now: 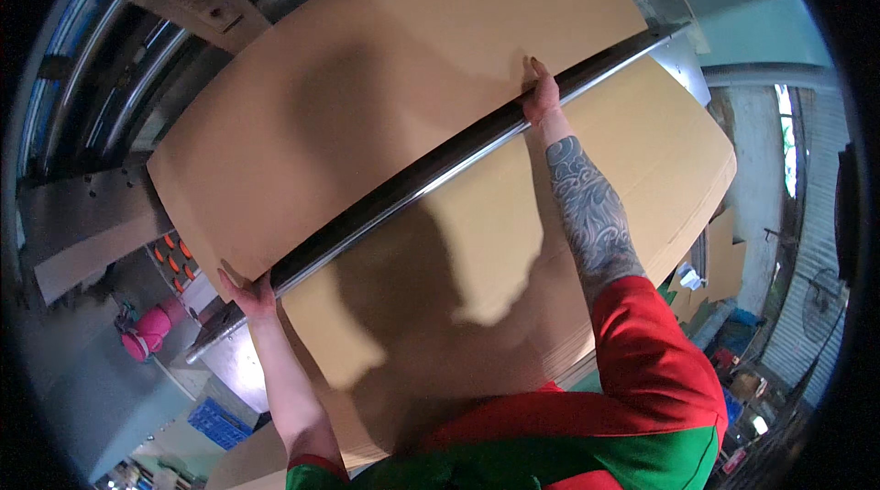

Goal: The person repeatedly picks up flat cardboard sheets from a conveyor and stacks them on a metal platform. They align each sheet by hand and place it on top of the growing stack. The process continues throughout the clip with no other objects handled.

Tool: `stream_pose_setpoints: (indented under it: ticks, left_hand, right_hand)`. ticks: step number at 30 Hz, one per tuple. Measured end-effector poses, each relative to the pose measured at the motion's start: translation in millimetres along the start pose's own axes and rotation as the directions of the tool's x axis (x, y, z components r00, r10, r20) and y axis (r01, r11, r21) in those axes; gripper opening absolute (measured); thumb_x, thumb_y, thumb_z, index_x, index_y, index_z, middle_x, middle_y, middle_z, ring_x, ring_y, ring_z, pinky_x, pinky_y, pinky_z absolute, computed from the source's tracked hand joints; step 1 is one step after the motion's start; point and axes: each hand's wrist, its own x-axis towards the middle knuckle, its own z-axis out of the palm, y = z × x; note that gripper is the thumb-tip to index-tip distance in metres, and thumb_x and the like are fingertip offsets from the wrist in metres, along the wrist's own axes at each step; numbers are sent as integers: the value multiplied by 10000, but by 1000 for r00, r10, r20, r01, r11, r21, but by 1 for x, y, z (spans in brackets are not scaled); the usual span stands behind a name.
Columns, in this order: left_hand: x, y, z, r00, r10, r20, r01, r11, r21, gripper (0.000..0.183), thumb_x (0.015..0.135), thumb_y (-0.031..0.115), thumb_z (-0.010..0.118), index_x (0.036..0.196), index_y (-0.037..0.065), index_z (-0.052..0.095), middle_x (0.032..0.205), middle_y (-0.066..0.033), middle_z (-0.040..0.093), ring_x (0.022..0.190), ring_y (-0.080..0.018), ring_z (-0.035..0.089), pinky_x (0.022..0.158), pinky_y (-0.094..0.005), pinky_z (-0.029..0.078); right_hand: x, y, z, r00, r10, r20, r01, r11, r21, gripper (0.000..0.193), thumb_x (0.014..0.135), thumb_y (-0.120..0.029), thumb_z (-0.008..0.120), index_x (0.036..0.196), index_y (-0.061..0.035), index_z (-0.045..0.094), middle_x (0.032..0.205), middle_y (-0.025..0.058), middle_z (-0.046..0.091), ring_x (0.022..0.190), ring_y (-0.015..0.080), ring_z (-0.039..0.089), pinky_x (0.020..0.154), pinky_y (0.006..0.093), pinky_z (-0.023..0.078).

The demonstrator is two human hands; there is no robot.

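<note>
A person in a red-and-green shirt [655, 343] leans over a broad sheet of brown cardboard [302, 142], both arms reaching out to a long metal bar [417, 178] that crosses it diagonally, from lower left to upper right. The right hand [542, 96], below a tattooed forearm [591, 210], curls over the bar toward its far end and grips it, one digit pointing forward above the cardboard. The left hand [247, 296] is at the bar's near end, beside the cardboard's left edge, one digit spread outward; whether its fingers close around the metal cannot be told. The person's shadow falls across the cardboard. At upper left stand shiny metal rollers [137, 82] of a machine. A bright pink object [151, 330] and a blue plastic crate [220, 423] sit at lower left, while a corrugated wall [820, 242] rises at right.
</note>
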Motion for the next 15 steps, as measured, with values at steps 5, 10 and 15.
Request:
stream_pose_setpoints:
  ticks: [5,10,15]
  left_hand:
    - [18,8,-6,996,-93,-18,89,983,-161,853,1006,642,685,1701,227,416,1742,-120,415,1636,-361,328,1316,-657,282]
    - [-20,71,-35,949,-311,41,306,946,110,749,1094,562,623,1705,180,420,1746,-149,412,1632,-366,337,1333,-592,269]
    - [-174,169,-120,920,-196,340,-134,658,741,754,1164,506,556,1694,-4,392,1767,-202,400,1656,-350,347,1347,-529,287]
  right_hand:
    - [-4,-10,7,993,54,-109,-57,998,-24,442,1093,-417,605,1409,-122,699,1340,98,746,1213,317,705,1086,501,561]
    - [-66,-63,27,998,-50,32,49,385,-922,606,1049,-498,655,1440,-36,688,1396,208,734,1279,375,695,1131,492,534]
    - [-286,-135,9,806,283,519,590,-323,-740,737,1022,-582,632,1481,-5,648,1487,292,648,1394,456,615,1173,533,504]
